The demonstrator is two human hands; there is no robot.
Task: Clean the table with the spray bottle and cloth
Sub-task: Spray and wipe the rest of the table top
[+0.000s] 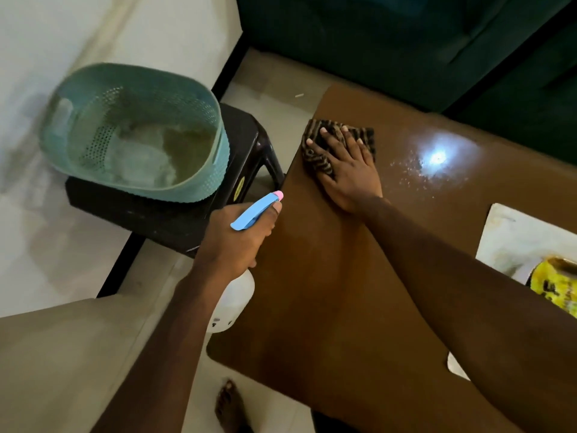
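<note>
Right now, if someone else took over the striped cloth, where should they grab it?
Probably the cloth by its far edge, pinched from above: it lies flat on the table, the right hand presses on most of it, and that strip lies free beyond the fingertips.

Just one head cam, looking steeply down and forward, pretty close over the near table [327, 276] corner and floor [274, 85].

Presses the right hand [345, 170] flat, fingers spread, on the cloth [317, 159], arm stretched forward. Grips the spray bottle [254, 212] in the left hand [237, 239], fingers curled round its neck, thumb by the nozzle.
</note>
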